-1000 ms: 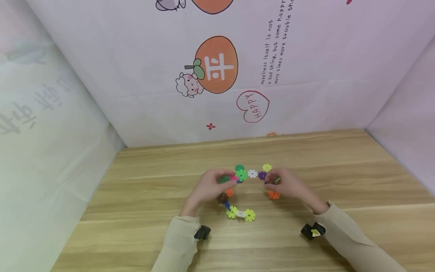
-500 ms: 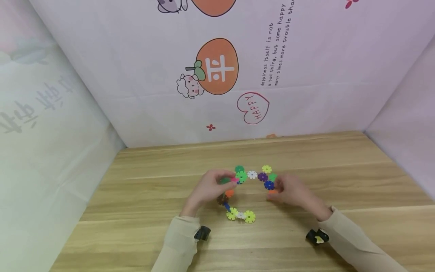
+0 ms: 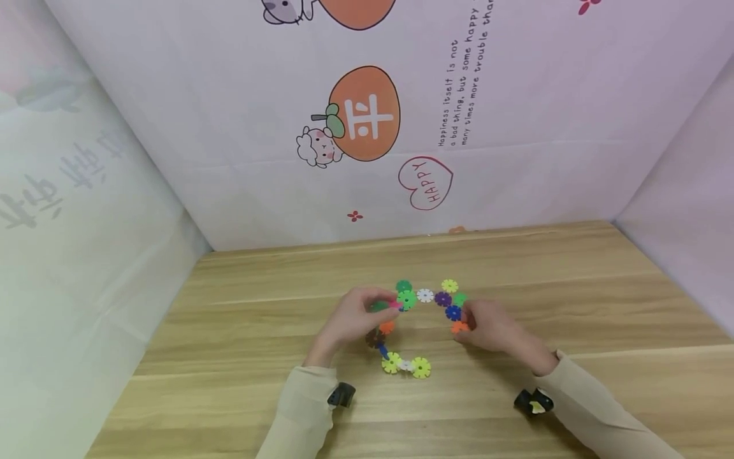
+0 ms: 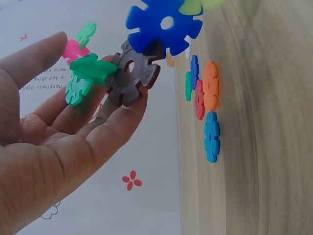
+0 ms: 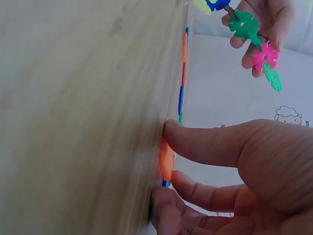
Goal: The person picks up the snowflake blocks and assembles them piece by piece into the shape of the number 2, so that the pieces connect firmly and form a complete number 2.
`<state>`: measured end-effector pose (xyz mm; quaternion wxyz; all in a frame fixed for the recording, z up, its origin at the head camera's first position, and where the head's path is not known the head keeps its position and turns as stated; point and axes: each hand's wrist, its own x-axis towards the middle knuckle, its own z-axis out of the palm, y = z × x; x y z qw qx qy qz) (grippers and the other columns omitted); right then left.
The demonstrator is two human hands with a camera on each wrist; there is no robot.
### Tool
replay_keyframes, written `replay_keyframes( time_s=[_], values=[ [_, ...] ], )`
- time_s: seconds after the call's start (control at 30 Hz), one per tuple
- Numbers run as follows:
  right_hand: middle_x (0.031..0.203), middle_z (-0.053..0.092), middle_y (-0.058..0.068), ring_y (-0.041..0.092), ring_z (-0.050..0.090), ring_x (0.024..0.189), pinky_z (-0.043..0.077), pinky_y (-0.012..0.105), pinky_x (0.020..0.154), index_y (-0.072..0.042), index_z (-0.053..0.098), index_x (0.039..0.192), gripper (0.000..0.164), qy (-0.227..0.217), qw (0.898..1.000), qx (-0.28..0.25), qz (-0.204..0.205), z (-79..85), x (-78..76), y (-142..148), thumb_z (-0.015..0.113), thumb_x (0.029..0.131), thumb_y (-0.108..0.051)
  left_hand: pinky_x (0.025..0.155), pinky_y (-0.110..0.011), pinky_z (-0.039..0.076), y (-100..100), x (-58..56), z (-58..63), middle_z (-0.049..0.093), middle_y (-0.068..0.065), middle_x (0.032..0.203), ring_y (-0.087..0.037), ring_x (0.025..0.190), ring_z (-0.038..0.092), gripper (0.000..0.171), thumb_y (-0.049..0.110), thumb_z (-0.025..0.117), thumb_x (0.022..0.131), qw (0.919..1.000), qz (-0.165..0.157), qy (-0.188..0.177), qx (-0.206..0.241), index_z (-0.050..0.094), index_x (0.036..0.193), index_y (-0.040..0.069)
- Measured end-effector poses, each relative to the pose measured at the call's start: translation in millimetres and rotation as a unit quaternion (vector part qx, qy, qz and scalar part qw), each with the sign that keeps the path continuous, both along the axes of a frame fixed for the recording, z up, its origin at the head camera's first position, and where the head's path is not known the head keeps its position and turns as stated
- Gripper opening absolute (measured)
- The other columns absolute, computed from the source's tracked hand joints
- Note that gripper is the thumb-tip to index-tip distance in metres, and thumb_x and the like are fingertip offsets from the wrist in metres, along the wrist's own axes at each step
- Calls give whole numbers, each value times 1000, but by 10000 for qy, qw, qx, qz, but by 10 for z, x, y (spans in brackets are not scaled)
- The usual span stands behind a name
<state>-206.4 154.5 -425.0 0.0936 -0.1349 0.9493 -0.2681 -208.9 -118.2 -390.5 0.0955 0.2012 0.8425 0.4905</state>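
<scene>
My left hand (image 3: 358, 317) holds up a chain of joined plastic snowflake discs, its thumb and fingers around the upper part. In the left wrist view the chain runs from a pink disc (image 4: 76, 50) past a green disc (image 4: 80, 85) and a brown disc (image 4: 117, 90) to a blue disc (image 4: 142, 29). Its lower end, with a yellow disc (image 3: 421, 368), hangs toward me. Low at the table, my right hand (image 3: 493, 326) pinches an orange snowflake disc (image 5: 167, 161) between thumb and fingers. A loose blue disc (image 3: 453, 312) lies just beyond those fingertips.
Several loose discs lie flat on the wooden table (image 3: 258, 357), including a purple disc (image 3: 443, 299), a green disc (image 3: 460, 299), a yellow disc (image 3: 450, 285) and a white disc (image 3: 425, 295). A printed cloth wall (image 3: 258, 191) stands behind the table.
My right hand has let go of a green disc, which now lies flat among the others, and has moved right and nearer to the orange disc. The left hand holds the chain in place.
</scene>
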Motion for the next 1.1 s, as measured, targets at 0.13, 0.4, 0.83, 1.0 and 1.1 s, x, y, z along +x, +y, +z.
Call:
replay_keyframes(
  time_s=[0.13,0.4,0.83,1.0,1.1],
  values=[
    [70,50,3,17,45,62,38,28,53,-7,50,83,28,57,9999,-99,47,3,1,-26,78,79,-13,104,-47,39,-7,1,0,63,-5,125,-24,121,53,37,27,67,90,10000,10,21,-8,65,121,7],
    [66,54,-2,11,46,57,37,23,49,-8,51,84,21,338,9975,-359,500,18,5,-55,71,81,-1,103,-46,41,-17,-22,-27,63,-4,124,-22,120,54,37,29,67,91,9999,-6,114,-120,65,121,8],
    [81,63,4,13,57,68,47,26,54,-6,60,94,13,893,9882,-1040,690,155,-169,-200,64,85,3,103,-45,40,-17,-47,-75,64,-4,122,-22,120,54,35,27,67,90,9999,-9,129,-64,66,120,7],
    [78,66,4,11,57,61,48,26,51,-5,62,94,13,1184,9815,-1306,752,214,-229,-261,64,85,4,102,-44,41,-18,-51,-81,65,-4,121,-22,119,55,36,28,67,90,9999,-16,138,-7,66,119,7],
    [79,67,5,10,59,61,49,25,52,-5,62,94,12,1277,9784,-1435,768,264,-250,-313,64,86,3,102,-44,42,-21,-55,-81,65,-5,120,-22,118,55,36,28,67,90,9999,-15,156,10,66,119,6]
  ],
)
